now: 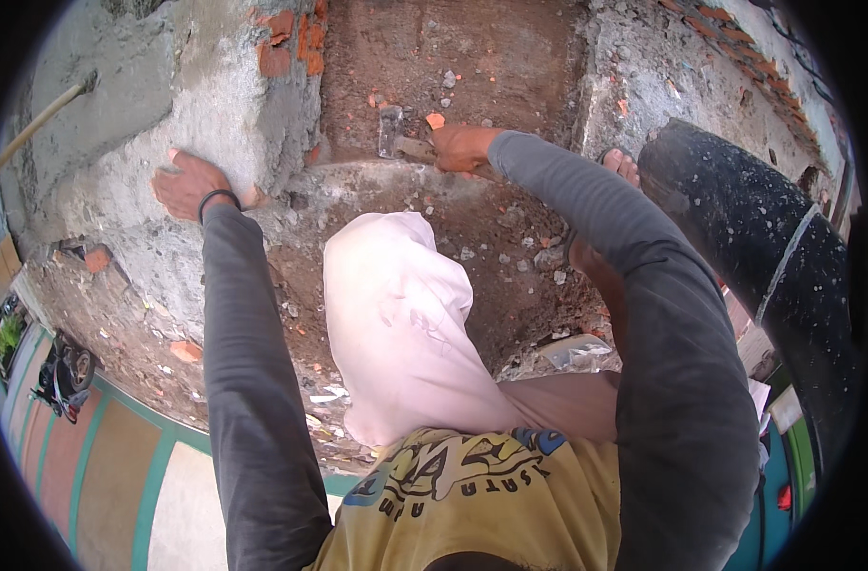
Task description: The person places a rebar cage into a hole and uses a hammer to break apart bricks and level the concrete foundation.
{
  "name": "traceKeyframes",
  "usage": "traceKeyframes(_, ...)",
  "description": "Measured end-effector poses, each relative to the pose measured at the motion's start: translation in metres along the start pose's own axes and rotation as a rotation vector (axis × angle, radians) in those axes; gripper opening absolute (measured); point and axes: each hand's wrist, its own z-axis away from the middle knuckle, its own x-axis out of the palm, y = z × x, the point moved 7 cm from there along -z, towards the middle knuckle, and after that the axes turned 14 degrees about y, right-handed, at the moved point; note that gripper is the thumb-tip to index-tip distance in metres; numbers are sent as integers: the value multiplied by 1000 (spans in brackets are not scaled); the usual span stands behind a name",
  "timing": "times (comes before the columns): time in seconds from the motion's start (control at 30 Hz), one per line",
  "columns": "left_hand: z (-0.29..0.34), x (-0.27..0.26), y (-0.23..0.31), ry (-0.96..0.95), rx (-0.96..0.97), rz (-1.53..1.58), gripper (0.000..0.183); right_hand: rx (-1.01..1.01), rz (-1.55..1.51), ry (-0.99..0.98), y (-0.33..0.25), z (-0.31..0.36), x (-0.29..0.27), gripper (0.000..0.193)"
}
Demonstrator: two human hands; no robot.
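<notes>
Up close: brick rubble (pixel 510 249), black pipe (pixel 776 257) beside right hand (pixel 460 147).

Right hand (pixel 460 147) grips hammer (pixel 402 141)

Daylight is even and soft across my view; I see no hard sun patches and no glare. Shadows are weak: a faint one under my left hand (pixel 188 184) on the wall (pixel 120 114), a darker one beneath my right hand (pixel 462 147) in the recess. My sleeves and the black pipe (pixel 767 247) at right read dark with little detail. Focus is fair at centre; the hammer (pixel 396 133) looks slightly soft. The fisheye bends straight edges strongly toward the rim, and the corners are black. The far left edge is smeared and bluish.
</notes>
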Motion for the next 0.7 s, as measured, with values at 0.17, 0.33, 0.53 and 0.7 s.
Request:
traceKeyframes(0.17, 3, 1, -1, -36, -21, -19, 63, 115, -5, -95, -1, 17, -7, 35)
traceKeyframes(0.33, 0, -2, 5, -5, 5, 3, 64, 70, -187, 230, 27, -17, -27, 39)
traceKeyframes(0.53, 6, -1, 5, -12, -1, 3, 63, 365, -251, 559, 39, -45, -56, 52)
traceKeyframes(0.7, 2, 1, -5, -5, -8, -10, 63, 339, -271, 30, 26, 2, 28, 43)
